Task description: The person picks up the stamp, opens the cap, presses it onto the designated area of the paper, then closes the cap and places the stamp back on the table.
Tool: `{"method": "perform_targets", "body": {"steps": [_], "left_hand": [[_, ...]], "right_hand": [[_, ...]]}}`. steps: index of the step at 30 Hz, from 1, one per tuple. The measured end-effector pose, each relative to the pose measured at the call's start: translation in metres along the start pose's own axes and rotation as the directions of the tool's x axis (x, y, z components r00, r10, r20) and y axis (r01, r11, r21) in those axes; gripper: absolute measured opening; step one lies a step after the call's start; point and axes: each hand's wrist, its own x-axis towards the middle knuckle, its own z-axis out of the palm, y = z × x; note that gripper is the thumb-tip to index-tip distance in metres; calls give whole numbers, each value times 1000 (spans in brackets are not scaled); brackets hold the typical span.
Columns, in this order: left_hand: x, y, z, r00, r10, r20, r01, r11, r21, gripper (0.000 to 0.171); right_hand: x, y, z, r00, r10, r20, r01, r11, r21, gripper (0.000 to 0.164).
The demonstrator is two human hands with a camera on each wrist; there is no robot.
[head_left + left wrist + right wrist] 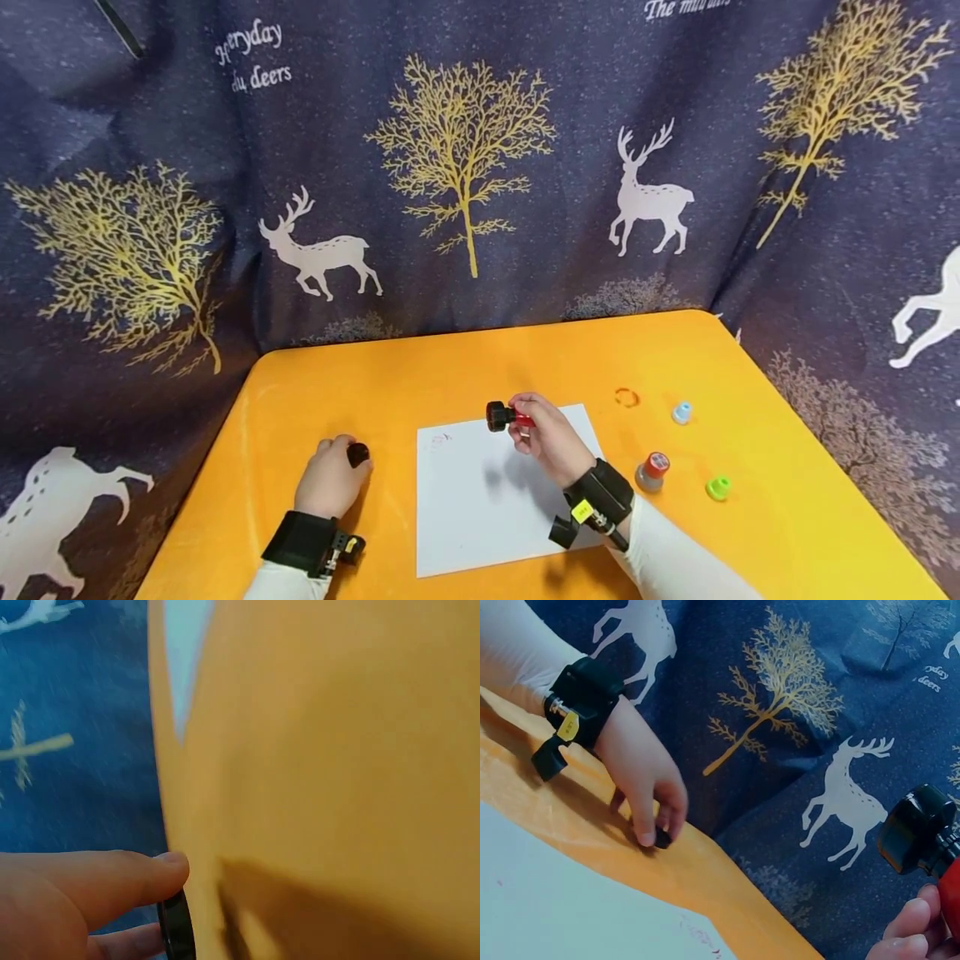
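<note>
My right hand (pixel 551 442) grips a stamp by its red handle, above the white paper (pixel 480 517). The stamp's black round head (pixel 498 416) points left in the head view; in the right wrist view the same black head (pixel 915 829) is at the right edge. Left of the paper, my left hand (pixel 330 479) holds a round black cap (pixel 357 454) between thumb and fingers, low at the table. The left wrist view shows only part of this cap (pixel 177 926) under the thumb. Faint reddish print (pixel 441 440) marks the paper's upper left corner.
On the yellow table (pixel 375 375), right of the paper, stand a red-topped grey container (pixel 654 468), a small light blue piece (pixel 682 412) and a small green piece (pixel 717 488). A reddish ring stain (pixel 627 397) lies nearby. A dark patterned curtain (pixel 525 292) hangs behind the table.
</note>
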Motion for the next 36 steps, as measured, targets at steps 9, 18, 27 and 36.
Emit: {"method": "perform_targets", "body": {"steps": [9, 18, 27, 36], "left_hand": [[-9, 88, 9, 979, 170, -114, -182, 978, -103, 47], [-23, 153, 7, 951, 257, -172, -281, 950, -133, 61], [-28, 161, 10, 937, 292, -191, -312, 946, -89, 74], [-34, 165, 8, 907, 366, -209, -391, 916, -93, 80]], "right_hand": [[-1, -2, -2, 998, -2, 66, 0, 1000, 30, 23], [-5, -5, -2, 996, -15, 92, 10, 999, 53, 15], [-6, -5, 3, 993, -11, 115, 12, 1000, -14, 17], [-5, -3, 3, 993, -3, 121, 15, 995, -96, 23]]}}
